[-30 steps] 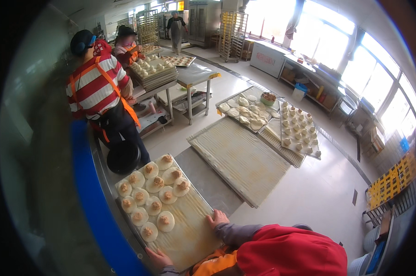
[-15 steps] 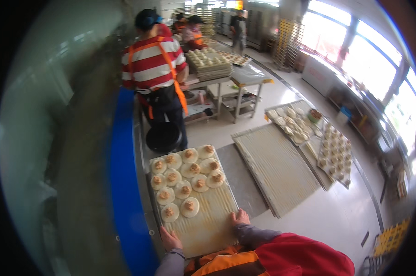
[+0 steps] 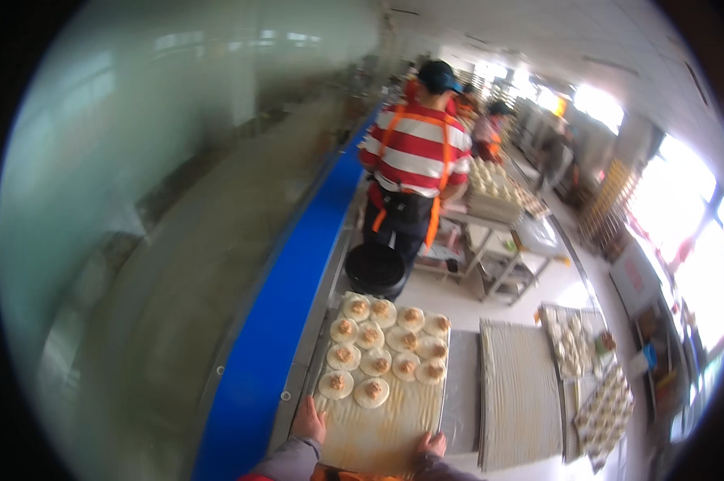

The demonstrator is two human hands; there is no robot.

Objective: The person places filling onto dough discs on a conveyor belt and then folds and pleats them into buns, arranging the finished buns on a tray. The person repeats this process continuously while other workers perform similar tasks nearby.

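Observation:
In front of me lies a lined baking tray (image 3: 362, 437), its far part covered with several flat dough rounds (image 3: 344, 355). Each round carries a small heap of pinkish-brown filling (image 3: 373, 390). At the tray's near left edge, my left hand (image 3: 309, 421) grips the rim. My right hand (image 3: 431, 443) holds the right rim close to the near corner, its fingers partly hidden by the edge. The near part of the tray's lining bears no rounds.
A blue conveyor belt (image 3: 262, 341) runs along the left. Beyond the tray are a black round stool (image 3: 375, 268) and a person in a striped shirt (image 3: 418, 152). To the right lie another lined tray (image 3: 520, 393) and a tray of shaped dough pieces (image 3: 606, 417).
My view has swung to the left, so the tray and the person ahead appear farther right, and more of the blue belt shows. Both hands stay on the tray's rims.

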